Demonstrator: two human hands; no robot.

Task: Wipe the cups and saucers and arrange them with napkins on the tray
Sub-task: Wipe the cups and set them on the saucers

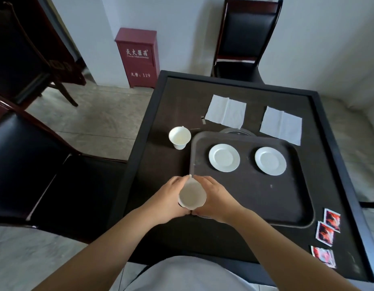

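Both hands, left point(168, 199) and right point(216, 198), clamp their grip around the small white plastic cup point(192, 196) over the near-left corner of the dark tray point(255, 202), the nearer white saucer point(224, 157) lying ahead-right, closer to the right hand.

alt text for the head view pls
Both hands, left hand and right hand, hold a white cup beside a dark brown plastic tray carrying two white saucers; another white cup and two white napkins lie on the dark table.
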